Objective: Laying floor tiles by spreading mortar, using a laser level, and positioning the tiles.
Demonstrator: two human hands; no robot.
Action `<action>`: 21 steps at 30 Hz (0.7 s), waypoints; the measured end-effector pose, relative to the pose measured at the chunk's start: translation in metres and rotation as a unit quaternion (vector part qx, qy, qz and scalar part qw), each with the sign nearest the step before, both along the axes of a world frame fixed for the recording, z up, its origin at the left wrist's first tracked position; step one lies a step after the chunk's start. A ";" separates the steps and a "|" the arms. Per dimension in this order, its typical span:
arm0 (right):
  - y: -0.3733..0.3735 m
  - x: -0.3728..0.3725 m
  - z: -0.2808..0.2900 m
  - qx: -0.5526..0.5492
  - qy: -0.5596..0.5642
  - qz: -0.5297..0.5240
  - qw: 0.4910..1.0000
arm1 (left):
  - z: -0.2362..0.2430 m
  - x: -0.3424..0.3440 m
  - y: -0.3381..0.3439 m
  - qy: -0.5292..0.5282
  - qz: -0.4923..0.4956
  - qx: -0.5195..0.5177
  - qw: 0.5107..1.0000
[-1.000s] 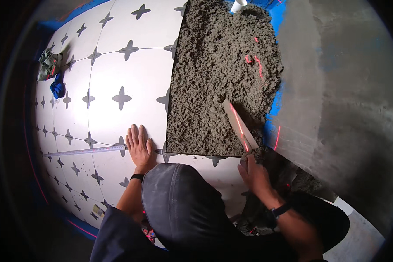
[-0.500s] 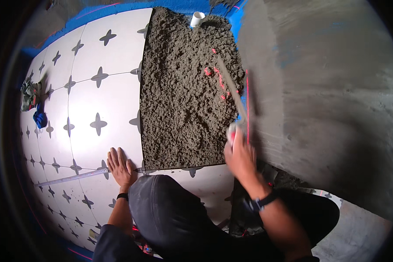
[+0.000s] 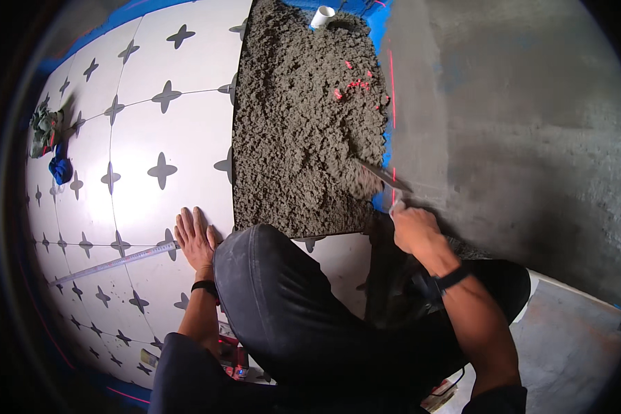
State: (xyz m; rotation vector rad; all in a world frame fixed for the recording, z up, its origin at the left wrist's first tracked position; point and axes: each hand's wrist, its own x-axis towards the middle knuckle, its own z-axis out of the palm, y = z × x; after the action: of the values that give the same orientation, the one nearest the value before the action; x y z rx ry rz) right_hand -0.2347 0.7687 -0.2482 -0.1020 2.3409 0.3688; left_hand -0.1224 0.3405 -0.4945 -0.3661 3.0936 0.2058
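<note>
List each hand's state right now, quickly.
Left hand: open, resting palm down on the patterned tiles.
Right hand: closed, holding a trowel.

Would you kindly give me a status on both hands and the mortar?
Left hand flat on patterned tiles. Right hand gripping trowel over right side of crumbly grey mortar. Possible obstacle: white pipe at mortar's far end.

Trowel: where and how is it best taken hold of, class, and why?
Probably grip the trowel by its handle, from the person's near side: the right hand covers that end, while the thin blade points forward-left toward the grey mix.
</note>
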 end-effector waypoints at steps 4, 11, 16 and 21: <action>0.004 0.019 0.006 -0.079 0.052 -0.053 0.994 | 0.002 0.001 0.001 -0.001 -0.007 0.003 1.000; 0.006 0.031 0.003 -0.341 -0.010 -0.485 0.805 | 0.012 -0.003 0.003 -0.013 -0.009 0.003 1.000; -0.016 -0.011 -0.046 -0.472 0.122 -0.539 0.687 | 0.011 -0.002 0.003 -0.003 -0.002 0.004 1.000; -0.050 -0.059 -0.102 -0.524 0.132 -0.547 0.639 | 0.007 -0.069 -0.023 0.048 -0.062 0.096 0.992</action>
State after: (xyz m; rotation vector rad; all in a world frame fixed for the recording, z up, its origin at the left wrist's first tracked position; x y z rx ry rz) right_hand -0.2938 0.7187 -0.3504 0.8425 2.0699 -1.6631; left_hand -0.1914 0.3174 -0.4875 -0.1623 3.1377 0.5282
